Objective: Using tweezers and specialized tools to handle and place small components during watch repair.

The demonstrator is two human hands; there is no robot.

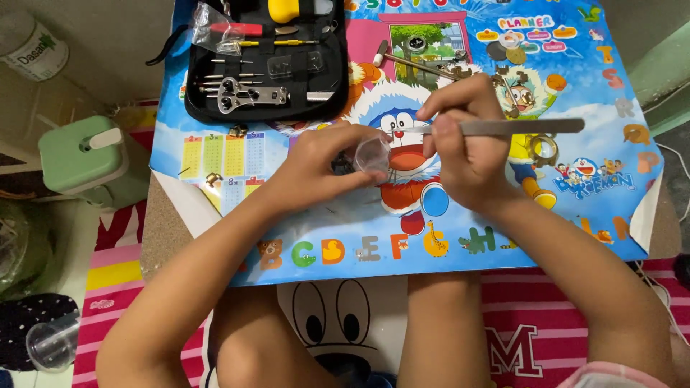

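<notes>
Two items are partly hidden: a small dark part sits behind the left hand (316, 167), and its form cannot be made out, possibly a watch component. That hand's curled fingers pinch it along with a clear plastic piece (373, 154) above the cartoon mat (460, 237). The right hand (467, 154) grips metal tweezers (514, 127), tips toward the plastic piece; the black tool case (266, 65) is cut off at the top edge.

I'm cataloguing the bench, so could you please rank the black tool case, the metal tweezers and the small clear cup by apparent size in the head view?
1. Black tool case, clearly largest.
2. Metal tweezers, long but thin, held in the right hand.
3. Small clear cup, partly hidden by the left hand, so only roughly judged.
</notes>
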